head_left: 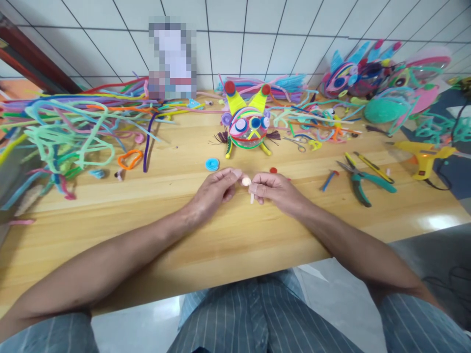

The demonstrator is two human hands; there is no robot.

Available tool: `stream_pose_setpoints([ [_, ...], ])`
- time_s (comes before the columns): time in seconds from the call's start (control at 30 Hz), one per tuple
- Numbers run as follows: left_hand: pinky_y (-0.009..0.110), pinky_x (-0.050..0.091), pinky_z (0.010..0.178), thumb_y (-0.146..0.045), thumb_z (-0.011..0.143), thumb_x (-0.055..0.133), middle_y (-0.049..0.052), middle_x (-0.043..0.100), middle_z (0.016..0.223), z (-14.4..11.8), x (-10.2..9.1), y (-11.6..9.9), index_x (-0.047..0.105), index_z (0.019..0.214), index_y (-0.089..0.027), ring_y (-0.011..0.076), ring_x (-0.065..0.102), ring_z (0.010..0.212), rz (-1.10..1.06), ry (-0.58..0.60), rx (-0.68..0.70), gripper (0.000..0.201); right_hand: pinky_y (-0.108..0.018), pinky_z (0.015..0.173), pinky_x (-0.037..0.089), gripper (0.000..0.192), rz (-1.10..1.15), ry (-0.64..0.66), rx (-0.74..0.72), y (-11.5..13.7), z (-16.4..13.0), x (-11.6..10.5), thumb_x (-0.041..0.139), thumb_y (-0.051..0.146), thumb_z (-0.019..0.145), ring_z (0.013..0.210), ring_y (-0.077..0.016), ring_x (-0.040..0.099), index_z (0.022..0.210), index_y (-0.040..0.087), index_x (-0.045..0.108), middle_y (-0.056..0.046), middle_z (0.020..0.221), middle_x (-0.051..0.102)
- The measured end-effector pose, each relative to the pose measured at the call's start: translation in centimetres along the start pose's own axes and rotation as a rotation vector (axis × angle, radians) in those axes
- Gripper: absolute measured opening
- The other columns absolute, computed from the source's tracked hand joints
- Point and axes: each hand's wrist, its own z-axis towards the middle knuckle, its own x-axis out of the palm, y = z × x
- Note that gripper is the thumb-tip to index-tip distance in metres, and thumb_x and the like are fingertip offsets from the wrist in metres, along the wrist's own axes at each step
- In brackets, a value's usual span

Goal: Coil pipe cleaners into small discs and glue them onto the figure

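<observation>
One small cream coil (246, 181) is located between the left hand (222, 185) and the right hand (270, 189), over the middle of the worktop (121, 201). Right hand: narrow, thumb and fingers pinched on the piece, with a short pale end (252, 198) projecting below the fingertips. Left hand: fingers bent, tips at the coil's edge; whether they grip it cannot be told.

Judgement on method: the work appears to be shaping or winding by fingertip. Sound practice is to keep one pinch steady close to the round part, turn with the other hand in small increments, and lay each turn snug against the last. Pressure should be light, as a hard squeeze would probably flatten the round. The projecting end should be kept clear of the palm so that it does not bend or pull the winding loose.

Surroundings noted: a blue disc (212, 164) lies near the left hand, a red disc (273, 170) just beyond the right. A decorated toy face (253, 123) stands farther back. The glue gun (423, 159) lies well apart; forearms should avoid its nozzle, which may be hot.
</observation>
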Motion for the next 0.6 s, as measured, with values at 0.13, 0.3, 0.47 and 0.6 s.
stream_pose_setpoints([
  [0.13,0.024,0.041,0.063,-0.050,0.079,0.083,0.001,0.067,0.078,0.7,-1.2,-1.2,0.073,0.085,-0.016,0.0099,0.053,0.065,0.200,0.171,0.059,0.036,-0.024,0.056,0.040,0.028,-0.034,0.073,-0.002,0.2,-0.1,-0.5,0.069,0.042,0.088,0.059,-0.0098,0.052,0.074,0.019,0.063,0.001,0.066,0.063],
  [0.3,0.026,0.044,0.067,-0.048,0.076,0.084,0.000,0.067,0.074,0.8,-1.6,-1.5,0.072,0.082,-0.017,0.0124,0.055,0.069,0.317,0.189,0.072,0.035,-0.024,0.057,0.041,0.026,-0.029,0.098,0.005,0.2,-0.2,-0.6,0.068,0.041,0.089,0.060,-0.0101,0.053,0.077,0.018,0.063,0.002,0.068,0.064],
  [0.47,0.024,0.038,0.059,-0.051,0.075,0.086,-0.002,0.061,0.069,-0.2,-0.2,-0.9,0.069,0.080,-0.017,0.0095,0.047,0.062,0.225,0.031,0.061,0.039,-0.024,0.056,0.037,0.031,-0.046,0.039,-0.036,0.2,-0.2,-0.3,0.071,0.044,0.088,0.058,-0.0088,0.049,0.074,0.018,0.064,0.003,0.067,0.060],
  [0.6,0.023,0.027,0.050,-0.055,0.075,0.084,-0.006,0.048,0.058,-1.0,1.3,0.3,0.064,0.081,-0.017,0.0068,0.034,0.051,-0.030,-0.065,-0.029,0.043,-0.025,0.054,0.036,0.034,-0.030,-0.004,-0.054,-0.1,-0.1,0.2,0.071,0.048,0.088,0.056,-0.0092,0.047,0.074,0.019,0.064,0.004,0.061,0.055],
])
